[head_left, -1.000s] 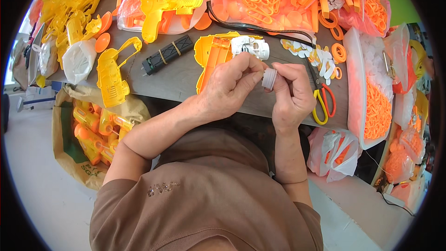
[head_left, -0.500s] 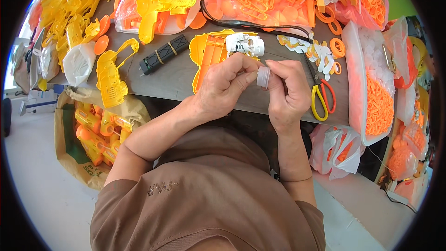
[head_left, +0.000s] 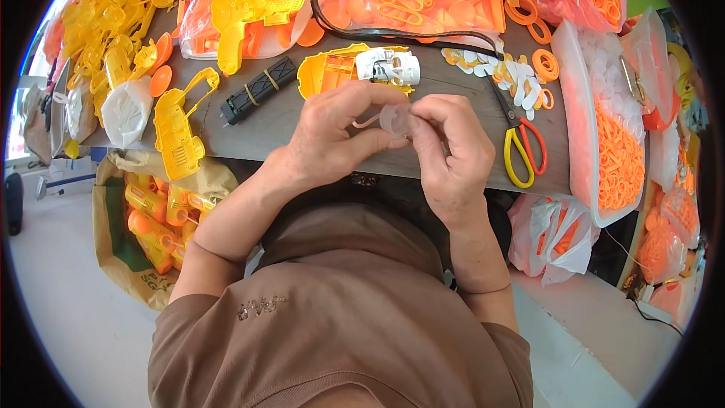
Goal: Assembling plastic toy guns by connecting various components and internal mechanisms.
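Close to the table's front edge, my left hand (head_left: 332,132) and my right hand (head_left: 451,153) meet around a small clear plastic cap (head_left: 393,119). The left fingers curl round its left side, while the right thumb and forefinger pinch its right side. A thin pale tube-like piece (head_left: 365,121) shows between the left fingers and the cap. Just beyond my hands lies a yellow shell half (head_left: 310,75) holding an orange part and a white cylindrical mechanism (head_left: 394,66); my left hand hides some of it.
Left of my hands lie a black battery-like block (head_left: 260,91) with bands and a yellow shell (head_left: 177,132). Red-and-yellow-handled scissors (head_left: 521,155) lie to the right, beside a bin (head_left: 578,147) of orange rings. Another yellow shell (head_left: 253,11) rests on bagged orange parts. A paper bag (head_left: 113,245) stands lower left.
The clear cap has moved slightly left and turned, so its round face now shows. My left fingers have opened wider around it. The whole view has shifted a little.
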`<state>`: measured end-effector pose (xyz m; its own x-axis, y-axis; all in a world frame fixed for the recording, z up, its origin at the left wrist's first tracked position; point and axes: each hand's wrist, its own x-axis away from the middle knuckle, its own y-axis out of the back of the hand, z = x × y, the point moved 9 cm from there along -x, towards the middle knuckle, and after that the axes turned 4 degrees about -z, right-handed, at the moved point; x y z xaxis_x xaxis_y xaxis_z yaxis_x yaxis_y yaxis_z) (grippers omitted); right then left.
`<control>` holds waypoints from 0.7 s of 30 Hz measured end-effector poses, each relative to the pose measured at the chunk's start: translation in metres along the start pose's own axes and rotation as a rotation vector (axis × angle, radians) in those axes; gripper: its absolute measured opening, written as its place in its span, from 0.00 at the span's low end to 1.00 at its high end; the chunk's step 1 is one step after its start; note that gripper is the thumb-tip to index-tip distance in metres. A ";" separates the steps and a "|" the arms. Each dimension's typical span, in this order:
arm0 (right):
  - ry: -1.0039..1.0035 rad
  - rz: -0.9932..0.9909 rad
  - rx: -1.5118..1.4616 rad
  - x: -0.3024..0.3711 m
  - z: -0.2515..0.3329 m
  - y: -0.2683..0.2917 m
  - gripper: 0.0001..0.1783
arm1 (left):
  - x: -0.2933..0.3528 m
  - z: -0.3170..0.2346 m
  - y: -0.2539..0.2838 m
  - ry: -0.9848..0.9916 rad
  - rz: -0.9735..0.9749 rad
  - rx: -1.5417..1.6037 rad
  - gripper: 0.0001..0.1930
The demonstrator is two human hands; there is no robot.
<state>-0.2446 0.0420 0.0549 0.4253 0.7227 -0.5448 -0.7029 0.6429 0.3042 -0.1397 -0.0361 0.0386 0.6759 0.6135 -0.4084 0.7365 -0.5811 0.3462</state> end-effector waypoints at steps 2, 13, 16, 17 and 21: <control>0.080 0.064 -0.012 -0.003 0.008 -0.004 0.07 | 0.001 0.010 0.001 0.096 -0.003 0.059 0.20; 0.076 0.040 -0.005 0.010 -0.006 -0.009 0.06 | 0.000 -0.023 -0.006 -0.449 0.010 -0.298 0.19; -0.027 -0.020 -0.032 0.014 -0.024 0.019 0.04 | -0.014 -0.009 0.004 -0.442 -0.001 -0.421 0.18; -0.116 -0.046 -0.107 0.018 -0.036 0.027 0.03 | -0.018 -0.005 0.007 -0.440 -0.003 -0.424 0.18; -0.437 0.029 -0.224 0.034 -0.075 0.027 0.02 | -0.022 0.009 0.002 -0.453 0.064 -0.441 0.16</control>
<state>-0.2920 0.0649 -0.0140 0.5695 0.8091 -0.1448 -0.8030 0.5853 0.1123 -0.1537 -0.0557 0.0405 0.7123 0.2418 -0.6590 0.7016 -0.2751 0.6574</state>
